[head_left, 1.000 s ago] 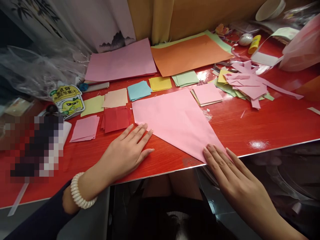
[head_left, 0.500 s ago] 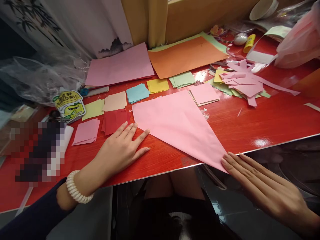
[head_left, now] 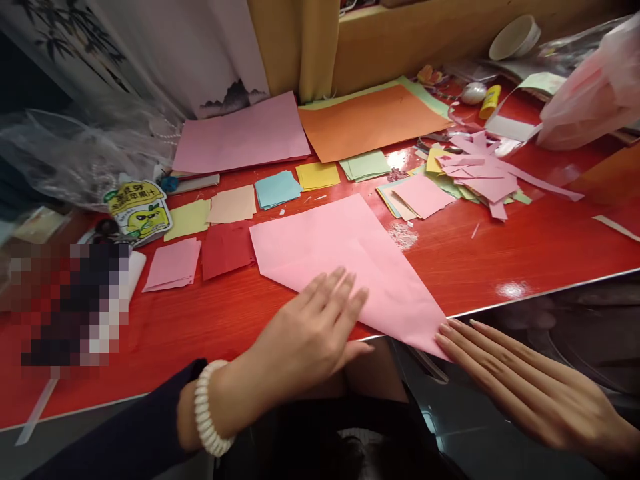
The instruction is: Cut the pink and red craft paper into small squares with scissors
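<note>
A pink paper folded into a triangle [head_left: 345, 257] lies on the red table [head_left: 525, 247], its sharp tip sticking out over the front edge. My left hand [head_left: 313, 333] lies flat on the triangle's lower folded edge, fingers stretched out and together; a white coil band is on that wrist. My right hand [head_left: 520, 383] hovers off the table's edge, fingers straight, fingertips touching the paper's tip. Neither hand grips anything.
Small coloured paper squares [head_left: 230, 203] lie in a row behind the triangle. Large pink [head_left: 243, 137] and orange sheets [head_left: 370, 120] lie at the back. Pink paper strips [head_left: 480, 173] pile at the right, near a glue bottle [head_left: 489, 101]. A sticker pack [head_left: 139, 208] sits left.
My left hand moved right from the bare table onto the triangle's lower edge. The triangle shifted a little toward me. My right hand slid off the tip to the table's edge.
</note>
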`<state>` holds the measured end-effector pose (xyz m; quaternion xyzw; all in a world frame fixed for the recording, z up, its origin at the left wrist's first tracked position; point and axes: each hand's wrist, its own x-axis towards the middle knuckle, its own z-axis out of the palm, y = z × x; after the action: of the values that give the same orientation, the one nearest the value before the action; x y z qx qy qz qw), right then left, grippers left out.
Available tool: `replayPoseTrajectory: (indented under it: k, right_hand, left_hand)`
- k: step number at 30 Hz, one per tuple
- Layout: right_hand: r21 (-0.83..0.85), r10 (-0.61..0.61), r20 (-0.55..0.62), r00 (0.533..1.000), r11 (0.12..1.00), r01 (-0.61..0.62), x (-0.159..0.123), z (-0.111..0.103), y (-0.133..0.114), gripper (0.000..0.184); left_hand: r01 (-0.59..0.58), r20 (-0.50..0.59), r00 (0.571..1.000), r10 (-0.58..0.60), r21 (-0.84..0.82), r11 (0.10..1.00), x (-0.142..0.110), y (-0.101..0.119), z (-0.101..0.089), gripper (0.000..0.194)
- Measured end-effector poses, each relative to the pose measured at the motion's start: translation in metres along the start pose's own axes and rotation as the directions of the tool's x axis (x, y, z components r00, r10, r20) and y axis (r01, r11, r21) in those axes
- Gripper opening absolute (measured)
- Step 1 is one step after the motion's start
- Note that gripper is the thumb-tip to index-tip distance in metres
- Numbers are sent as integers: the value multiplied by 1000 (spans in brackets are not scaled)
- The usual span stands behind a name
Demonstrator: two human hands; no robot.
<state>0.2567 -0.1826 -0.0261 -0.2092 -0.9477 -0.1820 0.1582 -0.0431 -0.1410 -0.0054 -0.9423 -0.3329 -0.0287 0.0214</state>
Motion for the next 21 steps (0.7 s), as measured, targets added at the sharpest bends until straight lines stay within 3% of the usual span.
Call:
replayPoseTrajectory:
  k: [5, 11, 13, 16, 19, 21]
  right_hand:
    - [-4, -35, 20, 999, 999, 35, 34, -4, 1, 36]
    - [60, 16, 78, 997, 998, -21, 77, 2, -11, 35]
    - [119, 50, 120, 991, 991, -64, 68, 14, -15, 39]
    - [249, 91, 218, 972, 957, -146, 33, 29, -16, 48]
    - [259, 179, 267, 947, 933, -250, -1, 27, -12, 50]
    - [223, 228, 222, 948, 935, -277, -10, 19, -10, 52]
  left_hand:
    - [-62, 57, 996, 70, -127, 990, 6, -1, 12, 73]
    - [-42, 117, 991, 71, -232, 972, 6, -8, 7, 81]
    - [-44, 124, 989, 76, -244, 969, 5, -9, 5, 79]
    - [-38, 123, 990, 67, -224, 974, 0, -16, 4, 75]
    - [-17, 124, 992, 40, -180, 983, -11, -27, 2, 71]
    - [2, 115, 993, 17, -158, 988, -18, -34, 2, 67]
